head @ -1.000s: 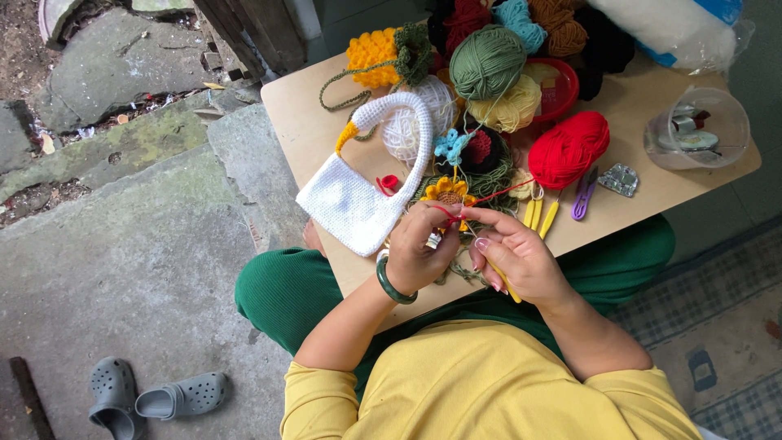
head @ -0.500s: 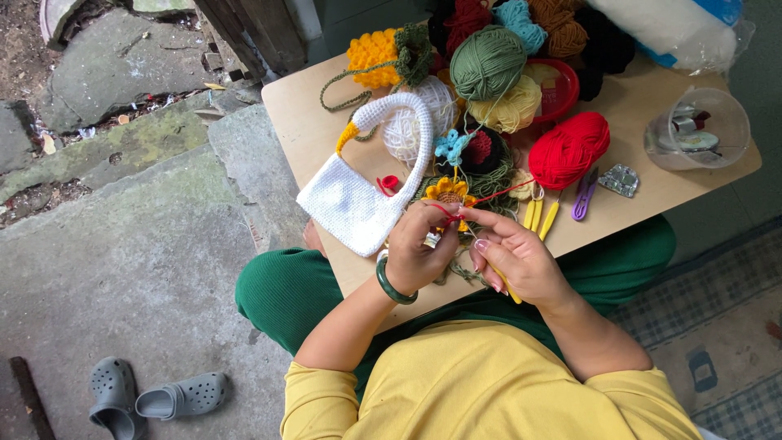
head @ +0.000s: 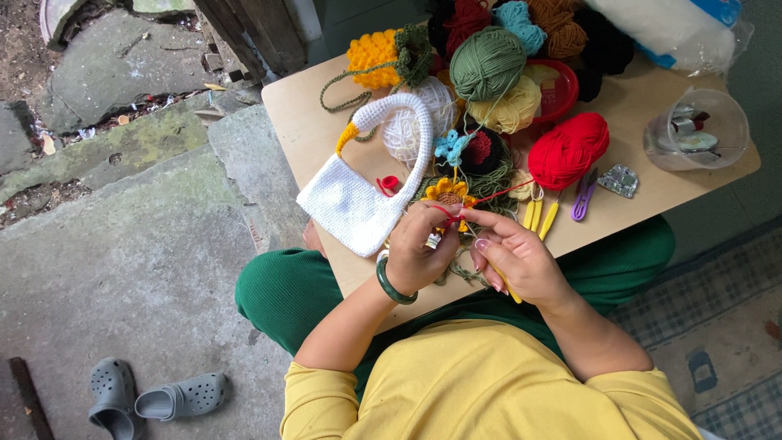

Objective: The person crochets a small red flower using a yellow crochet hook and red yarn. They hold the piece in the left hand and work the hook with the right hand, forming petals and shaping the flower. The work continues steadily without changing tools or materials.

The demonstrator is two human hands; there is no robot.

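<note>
Soft, even daylight, faint shadows, sharp focus throughout (slight wide-angle stretch at edges).

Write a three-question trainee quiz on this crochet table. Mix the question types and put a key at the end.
1. True or false: the red yarn strand runs from the red yarn ball to the left hand.
2. What lies just left of the left hand on the table? A) white crocheted bag B) purple clipper C) clear plastic cup
3. Fill in: the right hand holds a crochet hook with a ______ handle.

Key: 1 true; 2 A; 3 yellow
</note>
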